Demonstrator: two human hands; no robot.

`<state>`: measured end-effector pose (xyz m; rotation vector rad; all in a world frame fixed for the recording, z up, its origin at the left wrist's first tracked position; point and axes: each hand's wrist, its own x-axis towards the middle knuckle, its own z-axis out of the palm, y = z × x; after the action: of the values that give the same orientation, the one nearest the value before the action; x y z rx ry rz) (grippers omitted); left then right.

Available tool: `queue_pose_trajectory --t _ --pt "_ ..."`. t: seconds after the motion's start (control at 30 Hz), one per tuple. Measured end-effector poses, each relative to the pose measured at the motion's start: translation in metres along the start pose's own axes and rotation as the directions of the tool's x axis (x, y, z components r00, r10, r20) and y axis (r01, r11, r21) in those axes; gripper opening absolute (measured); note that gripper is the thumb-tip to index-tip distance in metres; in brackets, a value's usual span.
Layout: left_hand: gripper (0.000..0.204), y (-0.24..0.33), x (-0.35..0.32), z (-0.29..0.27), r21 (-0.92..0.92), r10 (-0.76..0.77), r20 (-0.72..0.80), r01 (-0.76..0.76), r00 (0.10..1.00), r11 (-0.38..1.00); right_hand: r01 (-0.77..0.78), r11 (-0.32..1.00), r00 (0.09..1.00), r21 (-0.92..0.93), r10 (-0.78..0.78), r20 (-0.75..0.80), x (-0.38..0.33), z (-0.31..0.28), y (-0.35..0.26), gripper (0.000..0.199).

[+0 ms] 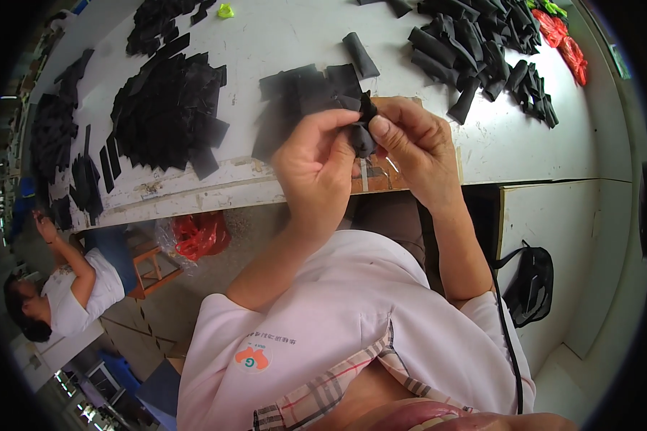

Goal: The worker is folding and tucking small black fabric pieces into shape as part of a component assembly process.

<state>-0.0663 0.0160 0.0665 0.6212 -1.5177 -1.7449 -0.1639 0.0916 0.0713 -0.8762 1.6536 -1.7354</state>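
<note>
Landmark: the white worktable (280, 43), running across the upper part of the head view.

Hands: left hand (315, 161) and right hand (415, 147) are raised together at the near edge of the worktable, fingertips meeting. Both pinch one small black fabric piece (364, 128); the left thumb and forefinger close on its left side, the right thumb presses on its right side. The piece is crumpled or folded between the fingers, and its exact shape cannot be told. It sits above the table edge, held off the surface.

On the worktable just behind the hands: a loose stack of flat black fabric pieces (298, 97), and one rolled black piece (360, 54) lying alone further in. Under the hands, a brown board (381, 179) at the table's near edge.

Toward the worktable's left half: a wide spread of flat black cut pieces (169, 108), with narrow black strips (108, 161) near the front edge.

Toward the worktable's far right: a heap of rolled black pieces (474, 43), and beyond it red mesh bundles (566, 47). A small yellow-green scrap (225, 11) lies at the far edge.

Below the worktable: a red plastic bag (200, 233) on the floor, and a black bag (530, 284) against the white panel at right.

Left of the worktable, lower down: another person in a white shirt (72, 287), seated, one arm raised.
</note>
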Motion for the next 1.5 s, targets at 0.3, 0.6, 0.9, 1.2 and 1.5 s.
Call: queue_pose_trajectory --t 0.3,0.6,0.9,1.2,1.5 --pt "0.023 -0.026 0.052 -0.022 -0.705 -0.3 0.61 0.675 0.734 0.219 -0.354 0.904 0.919 0.241 0.288 0.27 0.043 -0.023 0.024 0.026" --pt "0.011 -0.022 0.062 -0.017 -0.807 -0.374 0.588 0.553 0.717 -0.209 -0.315 0.93 0.927 0.191 0.257 0.273 0.056 -0.014 0.023 0.03" --pt "0.022 -0.051 0.035 -0.024 -0.37 -0.415 0.232 0.474 0.88 0.799 -0.383 0.888 0.892 0.254 0.284 0.351 0.037 -0.028 0.07 0.026" --pt "0.015 -0.025 0.036 -0.013 -0.089 0.174 0.165 -0.161 0.971 0.983 0.345 0.9 0.938 -0.266 -0.32 0.133 0.025 -0.023 0.023 0.038" --pt "0.017 -0.045 0.03 -0.018 -0.394 -0.032 0.187 0.105 0.982 0.913 0.358 0.631 0.932 -0.688 -0.198 0.304 0.025 -0.022 0.053 0.019"
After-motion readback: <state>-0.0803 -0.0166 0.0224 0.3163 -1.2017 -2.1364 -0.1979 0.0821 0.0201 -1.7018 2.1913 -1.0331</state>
